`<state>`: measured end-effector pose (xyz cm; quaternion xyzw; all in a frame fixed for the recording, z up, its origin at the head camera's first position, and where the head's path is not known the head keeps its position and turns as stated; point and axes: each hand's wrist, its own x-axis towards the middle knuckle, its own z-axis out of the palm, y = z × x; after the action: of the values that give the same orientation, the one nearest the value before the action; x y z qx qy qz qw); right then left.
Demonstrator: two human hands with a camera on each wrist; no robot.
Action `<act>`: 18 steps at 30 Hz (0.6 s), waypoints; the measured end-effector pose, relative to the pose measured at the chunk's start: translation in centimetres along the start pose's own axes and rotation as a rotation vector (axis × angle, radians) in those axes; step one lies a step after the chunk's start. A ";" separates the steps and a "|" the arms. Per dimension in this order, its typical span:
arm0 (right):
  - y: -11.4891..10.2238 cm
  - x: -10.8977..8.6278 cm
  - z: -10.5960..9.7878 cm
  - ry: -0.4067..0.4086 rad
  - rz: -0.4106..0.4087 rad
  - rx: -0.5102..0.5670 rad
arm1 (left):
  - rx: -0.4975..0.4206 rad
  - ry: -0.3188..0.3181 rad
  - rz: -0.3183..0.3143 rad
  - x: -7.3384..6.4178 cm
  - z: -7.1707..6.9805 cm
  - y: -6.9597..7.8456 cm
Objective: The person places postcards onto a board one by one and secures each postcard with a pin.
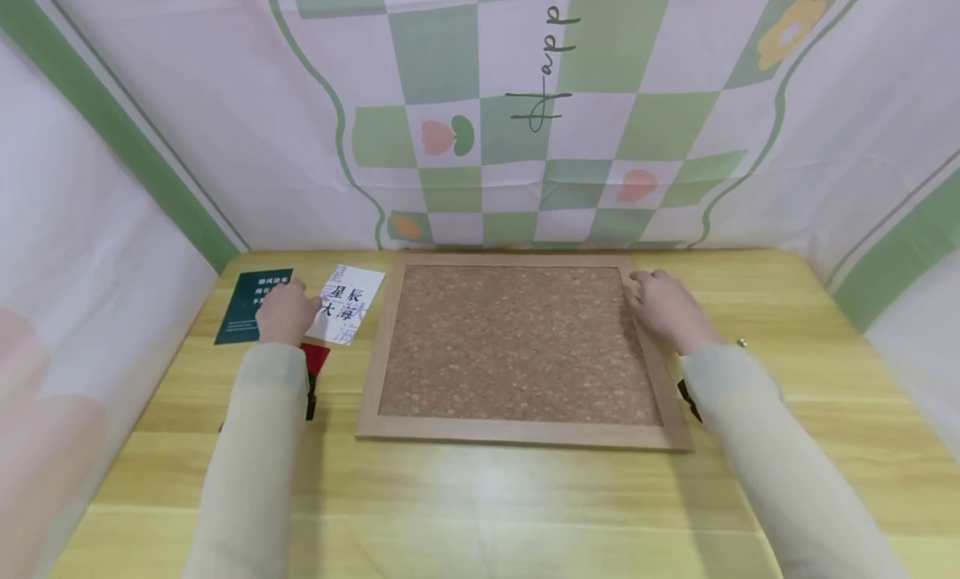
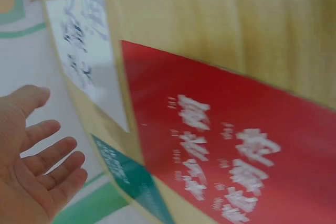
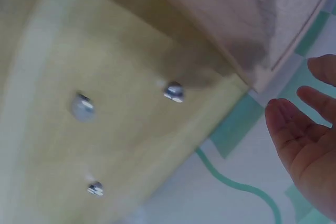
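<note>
A cork board [image 1: 517, 346] with a light wooden frame lies flat on the table. My left hand [image 1: 287, 312] is over the cards to its left, fingers spread and holding nothing in the left wrist view. Around it are a dark green card [image 1: 243, 308], a white card [image 1: 360, 287] with black writing, and a red card [image 2: 226, 129] with white writing, mostly behind my forearm in the head view. My right hand [image 1: 667, 308] overlaps the board's right frame near the far corner, its fingers loosely bent with nothing between them.
Small shiny silver pieces, one of them a round-topped piece [image 3: 83, 107], lie on the table [image 1: 480, 512] right of the board. A green-and-white checked cloth [image 1: 517, 129] hangs behind the table's far edge, and white cloth walls [image 1: 45, 229] stand at both sides.
</note>
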<state>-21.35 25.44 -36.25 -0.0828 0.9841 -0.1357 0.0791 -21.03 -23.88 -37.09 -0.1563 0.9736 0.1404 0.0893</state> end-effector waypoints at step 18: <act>0.6 -1.1 2.9 -0.048 0.021 0.046 | -0.127 -0.127 -0.018 0.1 2.1 -2.2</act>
<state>-19.81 25.48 -39.06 -0.0737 0.9794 -0.1555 0.1059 -20.07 -25.29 -39.67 -0.1610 0.9537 0.2107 0.1422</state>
